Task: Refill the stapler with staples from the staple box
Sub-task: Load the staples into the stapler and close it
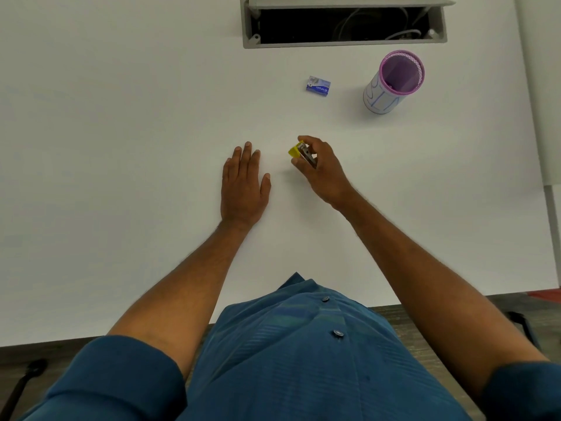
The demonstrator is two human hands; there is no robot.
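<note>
The person's right hand (pixel 323 171) is closed around a small yellow plastic stapler with a grey metal underside (pixel 300 153), thumb and fingers gripping it just above the white tabletop (pixel 121 117); whether it touches the surface cannot be told. The stapler's yellow end points away from the palm, towards the left hand. The left hand (pixel 243 183) lies flat on the table, palm down, fingers together and extended, holding nothing. The two hands are near each other but apart.

The small blue cardboard staple box (pixel 317 86) lies farther back on the table, well apart from both hands. It carries white print, too small and blurred to read; no brand can be confirmed. To its right stands a pink mesh pen cup wrapped in white paper (pixel 391 83), upright, with blue handwriting on the wrap that is not legible. Behind both, a grey-framed cable hatch (pixel 343 22) in the tabletop stands open, showing cables inside. The person wears a blue buttoned shirt (pixel 303 344), sleeves rolled up.
</note>
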